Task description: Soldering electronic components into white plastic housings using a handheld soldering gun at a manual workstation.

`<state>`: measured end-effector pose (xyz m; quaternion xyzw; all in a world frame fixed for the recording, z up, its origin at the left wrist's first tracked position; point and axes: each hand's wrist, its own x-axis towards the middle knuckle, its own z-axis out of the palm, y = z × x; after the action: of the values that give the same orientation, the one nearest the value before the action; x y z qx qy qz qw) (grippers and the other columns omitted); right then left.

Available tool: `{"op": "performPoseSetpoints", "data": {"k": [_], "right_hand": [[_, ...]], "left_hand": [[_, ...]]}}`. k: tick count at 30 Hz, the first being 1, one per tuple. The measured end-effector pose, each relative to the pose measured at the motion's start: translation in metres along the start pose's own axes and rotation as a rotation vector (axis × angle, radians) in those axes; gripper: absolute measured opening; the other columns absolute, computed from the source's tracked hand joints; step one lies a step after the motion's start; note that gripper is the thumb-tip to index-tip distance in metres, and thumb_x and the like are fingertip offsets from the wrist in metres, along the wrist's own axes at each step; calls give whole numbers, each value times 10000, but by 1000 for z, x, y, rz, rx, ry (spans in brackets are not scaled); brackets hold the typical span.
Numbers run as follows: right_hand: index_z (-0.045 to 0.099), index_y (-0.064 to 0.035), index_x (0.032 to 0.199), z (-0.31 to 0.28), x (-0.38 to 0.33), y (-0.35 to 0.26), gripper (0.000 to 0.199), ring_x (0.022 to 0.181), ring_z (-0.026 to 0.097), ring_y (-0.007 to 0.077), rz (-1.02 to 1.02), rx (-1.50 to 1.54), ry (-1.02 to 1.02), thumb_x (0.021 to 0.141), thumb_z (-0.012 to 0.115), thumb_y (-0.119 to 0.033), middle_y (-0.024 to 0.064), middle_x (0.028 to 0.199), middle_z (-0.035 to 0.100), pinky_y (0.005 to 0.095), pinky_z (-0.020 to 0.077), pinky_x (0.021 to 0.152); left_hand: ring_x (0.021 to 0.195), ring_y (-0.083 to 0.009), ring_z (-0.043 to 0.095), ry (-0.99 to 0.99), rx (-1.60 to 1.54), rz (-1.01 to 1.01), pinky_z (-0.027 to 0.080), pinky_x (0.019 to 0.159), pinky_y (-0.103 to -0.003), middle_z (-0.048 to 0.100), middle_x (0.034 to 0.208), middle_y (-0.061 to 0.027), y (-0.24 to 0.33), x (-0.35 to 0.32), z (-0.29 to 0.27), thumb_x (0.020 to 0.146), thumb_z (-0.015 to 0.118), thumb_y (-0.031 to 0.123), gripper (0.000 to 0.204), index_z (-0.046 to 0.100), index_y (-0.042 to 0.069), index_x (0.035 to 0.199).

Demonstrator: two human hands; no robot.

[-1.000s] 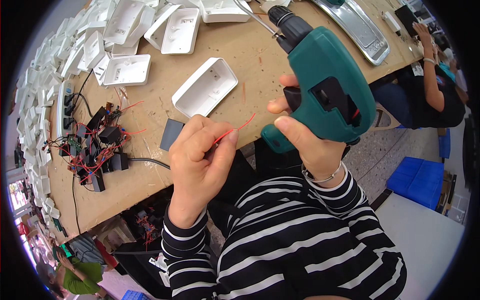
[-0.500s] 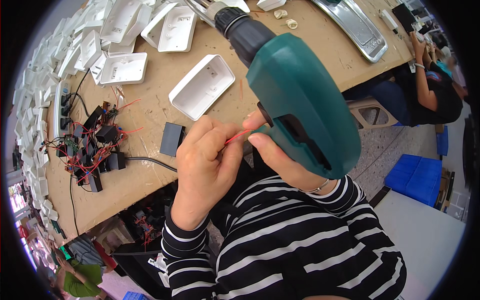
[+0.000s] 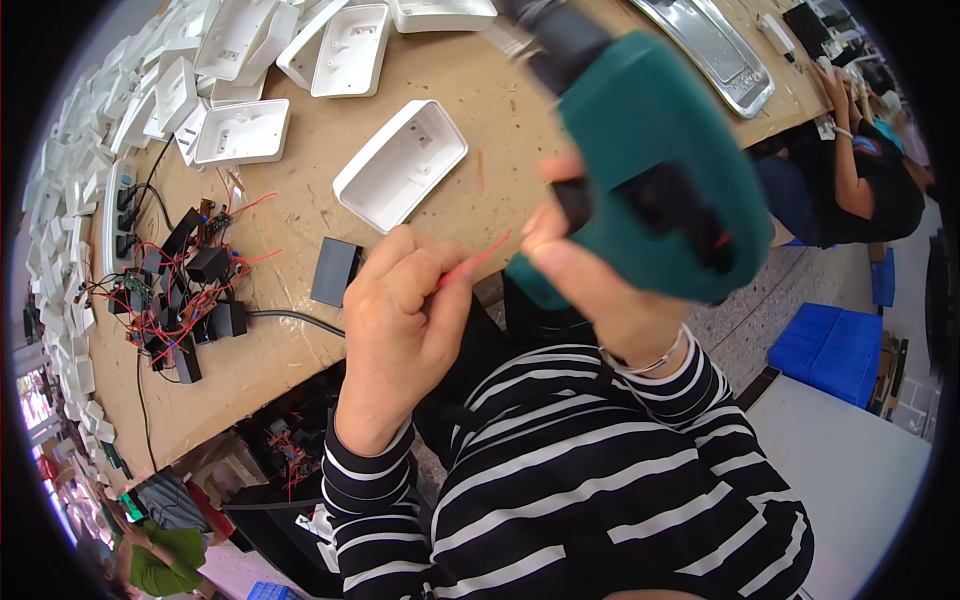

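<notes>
Red wire [image 3: 492, 249], frame centre: I'd expect it light and limp, best pinched near the end. Thin, slightly curved. Left hand [image 3: 398, 325] pinches it, thumb to forefinger. Right hand [image 3: 622, 312] grips a green power drill [image 3: 660, 145], right of centre; I'd judge it heavy, rigid. White plastic box [image 3: 402, 172] sits upper centre.

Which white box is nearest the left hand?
The open white box just beyond the left hand: it lies apart, while the other white boxes crowd together farther up or left in the view.
</notes>
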<state>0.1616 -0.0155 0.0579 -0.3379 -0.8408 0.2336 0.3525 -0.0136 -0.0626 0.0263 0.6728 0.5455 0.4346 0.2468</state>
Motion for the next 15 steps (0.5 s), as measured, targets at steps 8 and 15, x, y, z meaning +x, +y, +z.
{"op": "performPoseSetpoints", "data": {"k": [8,15], "right_hand": [[452,29,1239,11,-15,12,532,871,626,196,423,767,329,734,607,97,165,1172,540,285,518,767],[443,3,1262,21,-15,19,543,904,623,182,456,809,188,756,621,87,152,1205,527,279,529,769]], "left_hand": [[571,-117,476,175,-85,28,362,495,-231,534,701,-55,-6,-5,7,733,664,-56,127,656,2,845],[580,-125,480,85,-86,32,369,500,-232,535,717,-54,-5,-4,5,732,670,-54,135,656,4,853]]}}
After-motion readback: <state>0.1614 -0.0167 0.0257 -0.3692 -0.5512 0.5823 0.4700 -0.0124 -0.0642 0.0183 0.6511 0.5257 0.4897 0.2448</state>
